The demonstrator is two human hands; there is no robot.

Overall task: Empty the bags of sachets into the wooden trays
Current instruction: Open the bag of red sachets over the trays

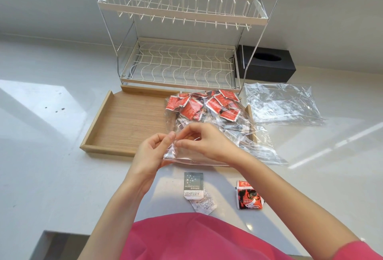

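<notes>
Wooden tray [116,123] sits left of centre on the white surface [41,156], back rim against the foot of the wire dish rack [178,60]; its left half is bare. Left hand [152,152], at the tray's near rim: thumb and forefinger closed in a pinch on the near-left edge of the clear bag [207,135], other fingers curled loosely. Right hand [204,141] just beside it, fingertips likewise pinched on the same film edge, palm down; the two pinches nearly touch. The bag lies across the tray's right half and overhangs its right rim; red sachets [199,106] are bunched at the bag's far end, paler sachets nearer the hands. Whether the mouth is open yet cannot be told. Judgement: step in hand is parting the bag mouth. To do it well, grip one film layer per hand, pull apart evenly, then lift the closed far end so the contents slide toward the tray's bare left half, keeping the mouth inside the rims. Near edge of the surface: a grey-white sachet pair [193,189] and a red-black sachet pair [248,197] lie loose outside the tray, and need collecting. Right side: an empty flattened bag [284,104], with a black tissue box [267,64] behind it.
</notes>
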